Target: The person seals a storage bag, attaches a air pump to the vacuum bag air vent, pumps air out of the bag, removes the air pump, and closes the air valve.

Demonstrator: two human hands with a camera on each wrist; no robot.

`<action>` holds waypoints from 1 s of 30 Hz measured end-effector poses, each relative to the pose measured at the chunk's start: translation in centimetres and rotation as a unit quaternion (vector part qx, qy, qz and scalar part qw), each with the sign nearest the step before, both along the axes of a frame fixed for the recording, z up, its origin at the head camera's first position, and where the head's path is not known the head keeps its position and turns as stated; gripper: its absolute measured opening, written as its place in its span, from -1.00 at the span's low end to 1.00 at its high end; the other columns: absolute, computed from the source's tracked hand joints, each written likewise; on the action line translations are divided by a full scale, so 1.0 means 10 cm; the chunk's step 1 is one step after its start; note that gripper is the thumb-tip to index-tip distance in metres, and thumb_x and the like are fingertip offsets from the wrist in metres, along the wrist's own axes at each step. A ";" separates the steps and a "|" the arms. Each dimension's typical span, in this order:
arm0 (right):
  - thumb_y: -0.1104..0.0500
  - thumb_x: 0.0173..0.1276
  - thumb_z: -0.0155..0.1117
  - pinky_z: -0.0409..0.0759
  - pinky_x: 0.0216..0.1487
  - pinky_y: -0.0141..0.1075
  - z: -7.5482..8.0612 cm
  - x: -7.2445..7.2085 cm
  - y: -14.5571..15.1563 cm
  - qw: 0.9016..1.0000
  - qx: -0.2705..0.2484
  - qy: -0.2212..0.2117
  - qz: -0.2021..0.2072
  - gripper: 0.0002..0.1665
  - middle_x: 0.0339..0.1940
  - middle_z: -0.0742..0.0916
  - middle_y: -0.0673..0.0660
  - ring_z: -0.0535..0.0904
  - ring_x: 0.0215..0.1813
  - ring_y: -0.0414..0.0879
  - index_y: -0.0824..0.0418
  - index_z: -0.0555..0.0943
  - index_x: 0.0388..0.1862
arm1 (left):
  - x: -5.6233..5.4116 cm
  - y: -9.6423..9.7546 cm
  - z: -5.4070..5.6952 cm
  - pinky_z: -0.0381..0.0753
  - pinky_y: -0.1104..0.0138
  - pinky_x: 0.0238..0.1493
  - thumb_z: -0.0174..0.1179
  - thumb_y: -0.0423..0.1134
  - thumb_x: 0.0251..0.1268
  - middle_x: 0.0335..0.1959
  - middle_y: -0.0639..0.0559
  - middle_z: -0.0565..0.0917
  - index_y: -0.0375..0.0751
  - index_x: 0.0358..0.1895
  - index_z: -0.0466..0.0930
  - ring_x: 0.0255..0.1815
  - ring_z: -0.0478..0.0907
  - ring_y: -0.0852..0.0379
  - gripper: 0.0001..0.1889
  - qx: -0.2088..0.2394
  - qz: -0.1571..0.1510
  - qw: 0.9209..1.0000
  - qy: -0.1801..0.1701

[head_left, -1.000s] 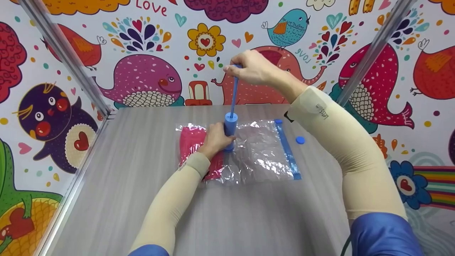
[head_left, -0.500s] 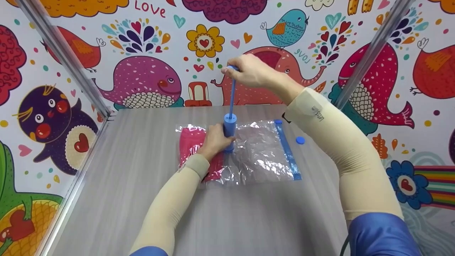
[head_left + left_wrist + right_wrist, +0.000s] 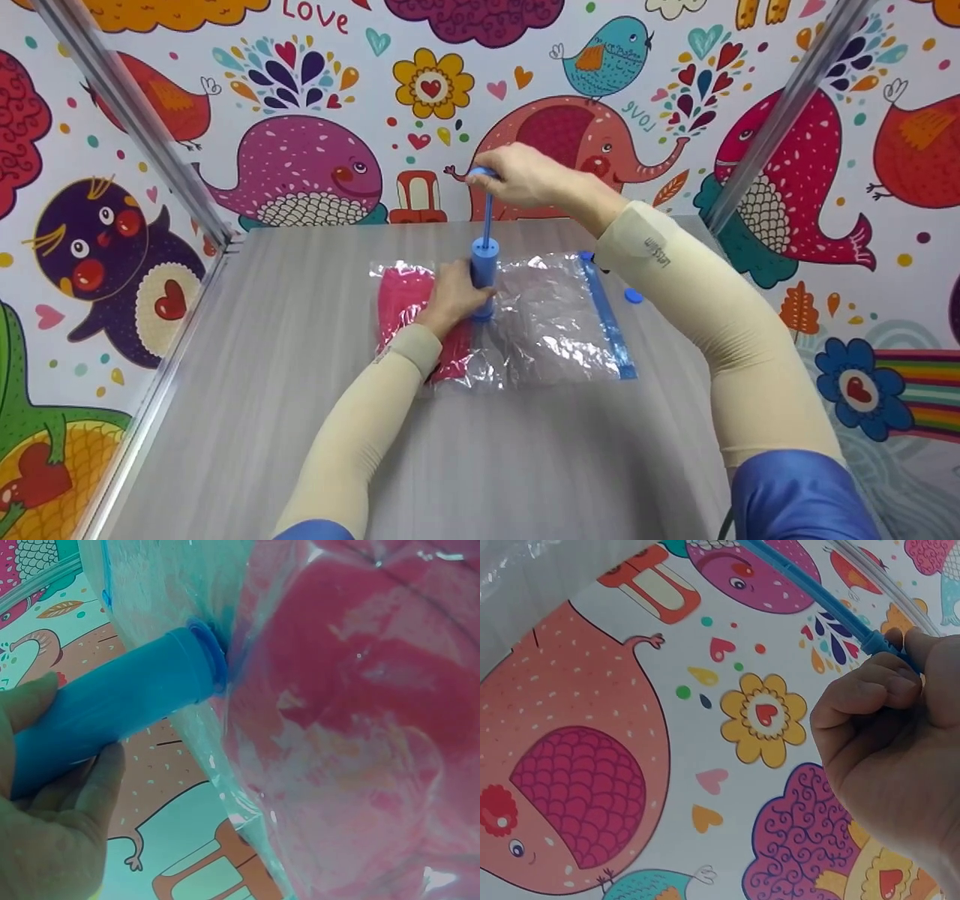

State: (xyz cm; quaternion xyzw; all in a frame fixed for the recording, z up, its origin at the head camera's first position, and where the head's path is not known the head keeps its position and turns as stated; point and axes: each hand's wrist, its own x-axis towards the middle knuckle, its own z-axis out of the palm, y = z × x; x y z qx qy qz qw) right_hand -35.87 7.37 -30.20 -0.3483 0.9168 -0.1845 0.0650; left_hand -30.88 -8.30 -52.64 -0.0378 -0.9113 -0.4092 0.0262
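A blue hand pump (image 3: 485, 262) stands upright on a clear plastic vacuum bag (image 3: 551, 322), its base against the bag's surface. My left hand (image 3: 454, 296) grips the pump's barrel low down, thumb in front; the left wrist view shows fingers curled round the blue barrel (image 3: 112, 705). Above it, my right hand (image 3: 521, 176) holds the handle at the top of the pump's thin rod (image 3: 488, 217), which sticks part way out of the barrel. In the right wrist view the fingers are curled round the blue handle end. Folded pink cloth (image 3: 405, 300) lies in the bag's left part.
A small round blue cap (image 3: 634, 295) lies on the grey wood-grain table (image 3: 300, 420), right of the bag. The bag's blue zip edge (image 3: 606, 319) runs along its right side. Printed cartoon walls and metal posts (image 3: 787, 112) enclose the table.
My right hand has come down with the handle, and the rod shows shorter above the barrel. The left hand, pump barrel and bag stay in place.
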 end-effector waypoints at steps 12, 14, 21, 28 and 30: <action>-0.08 0.80 0.19 0.48 -0.17 -0.22 -0.53 -0.05 -0.05 0.999 0.006 0.018 0.034 -0.61 -0.33 0.63 0.09 0.54 -0.23 -0.01 0.21 0.67 -0.08 | -0.40 -0.12 -0.57 0.89 -0.12 0.14 0.63 0.01 0.13 -0.06 -0.29 0.91 -0.34 0.16 0.74 -0.04 0.91 -0.22 -0.37 -0.057 0.001 0.992 0.109; -0.09 0.80 0.18 0.49 -0.17 -0.22 -0.62 -0.06 -0.06 0.999 0.006 0.019 0.037 -0.60 -0.36 0.59 0.07 0.53 -0.24 -0.01 0.21 0.67 -0.07 | -0.34 -0.10 -0.51 0.88 -0.13 0.15 0.62 -0.03 0.15 -0.03 -0.34 0.90 -0.39 0.17 0.72 -0.02 0.90 -0.27 -0.38 -0.059 -0.001 0.993 0.098; -0.15 0.78 0.21 0.46 -0.21 -0.22 -0.87 -0.06 -0.04 0.999 0.000 0.031 0.031 -0.57 -0.40 0.54 0.03 0.51 -0.27 -0.03 0.18 0.65 -0.13 | -0.47 -0.10 -0.68 0.85 -0.15 0.22 0.62 0.03 0.10 -0.03 -0.26 0.91 -0.30 0.18 0.72 -0.02 0.90 -0.20 -0.36 -0.062 0.011 0.994 0.092; -0.17 0.78 0.20 0.47 -0.25 -0.26 -1.06 -0.06 -0.03 0.999 0.011 0.028 0.036 -0.56 -0.41 0.51 0.01 0.50 -0.29 -0.04 0.18 0.65 -0.11 | -0.13 -0.05 -0.21 0.85 -0.15 0.20 0.59 -0.11 0.17 -0.01 -0.38 0.88 -0.41 0.22 0.69 0.02 0.88 -0.32 -0.39 -0.052 -0.012 0.995 0.086; -0.16 0.78 0.20 0.47 -0.26 -0.26 -1.10 -0.06 -0.04 0.999 0.009 0.025 0.037 -0.56 -0.42 0.50 0.02 0.49 -0.29 -0.04 0.19 0.65 -0.11 | -0.08 -0.05 -0.14 0.86 -0.12 0.22 0.58 -0.11 0.20 0.01 -0.37 0.88 -0.39 0.26 0.68 0.04 0.88 -0.31 -0.38 -0.057 -0.014 0.995 0.083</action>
